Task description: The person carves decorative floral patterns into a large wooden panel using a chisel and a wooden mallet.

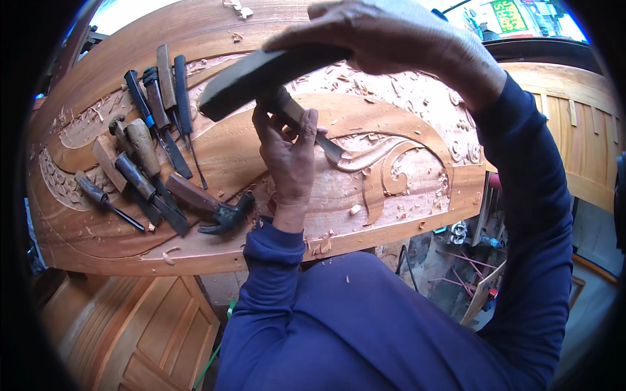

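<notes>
My left hand [287,156] is closed around the handle of a wood chisel [332,150], whose flat blade meets the carved scroll [385,156] on a wooden panel [228,150]. Above it, my right hand [385,36] grips a thick wooden bar used like a mallet [261,75]. The bar lies over the top of the chisel handle; whether the two touch I cannot tell. Left of my left hand rests a claw hammer [225,212] with a wooden handle. Beside it lie several more chisels and gouges [147,111].
Wood shavings [326,244] are scattered over the panel. A panelled wooden door [153,326] stands below at the left, and another slatted wooden piece [561,117] is at the right. Sticks and clutter [456,267] lie on the floor beyond the panel's near edge.
</notes>
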The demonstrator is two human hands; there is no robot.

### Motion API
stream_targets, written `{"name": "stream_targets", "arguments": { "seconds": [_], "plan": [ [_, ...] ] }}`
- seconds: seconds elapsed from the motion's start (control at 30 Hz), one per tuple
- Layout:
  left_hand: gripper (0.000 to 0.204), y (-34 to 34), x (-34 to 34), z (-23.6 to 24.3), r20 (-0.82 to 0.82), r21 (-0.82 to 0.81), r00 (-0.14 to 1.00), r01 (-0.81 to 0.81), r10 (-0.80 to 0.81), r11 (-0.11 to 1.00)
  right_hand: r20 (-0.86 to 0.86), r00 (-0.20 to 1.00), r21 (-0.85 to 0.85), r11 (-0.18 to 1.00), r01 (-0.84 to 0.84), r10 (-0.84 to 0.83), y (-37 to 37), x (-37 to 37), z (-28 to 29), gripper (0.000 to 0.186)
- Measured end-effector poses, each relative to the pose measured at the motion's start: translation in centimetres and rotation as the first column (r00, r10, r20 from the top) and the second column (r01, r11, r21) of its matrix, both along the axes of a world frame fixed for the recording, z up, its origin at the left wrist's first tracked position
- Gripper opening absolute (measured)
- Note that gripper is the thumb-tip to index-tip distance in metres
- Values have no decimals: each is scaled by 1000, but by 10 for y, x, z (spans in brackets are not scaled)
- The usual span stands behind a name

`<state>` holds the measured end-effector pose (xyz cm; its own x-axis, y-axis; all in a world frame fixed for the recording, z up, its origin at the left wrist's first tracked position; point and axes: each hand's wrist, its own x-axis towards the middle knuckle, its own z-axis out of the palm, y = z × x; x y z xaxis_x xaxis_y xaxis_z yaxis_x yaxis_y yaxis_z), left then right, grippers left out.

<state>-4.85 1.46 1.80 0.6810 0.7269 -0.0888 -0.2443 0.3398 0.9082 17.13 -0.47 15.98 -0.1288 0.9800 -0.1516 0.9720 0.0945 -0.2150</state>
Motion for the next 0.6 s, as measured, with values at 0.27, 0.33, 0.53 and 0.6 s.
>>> {"name": "stream_targets", "arguments": {
  "seconds": [0.27, 0.33, 0.53, 0.6],
  "plan": [
    [64, -1, -6, -2, -10, -67, 1000, 15, -16, 998, -234, 875, -135, 906, 402, -423, 17, -40, 15, 65],
    [64, -7, -4, -4, 15, -88, 1000, 3, -2, 996, 194, 981, -256, 963, 80, -29, 17, -32, 31, 68],
    [67, -6, -8, -6, -8, -64, 1000, 4, -5, 998, -482, 855, 328, 866, 378, -191, 32, -40, 16, 76],
    [66, -13, -11, 1, -20, -43, 999, -33, 32, 999, -263, 952, 256, 940, 226, -157, 22, -42, 7, 75]
  ]
}}
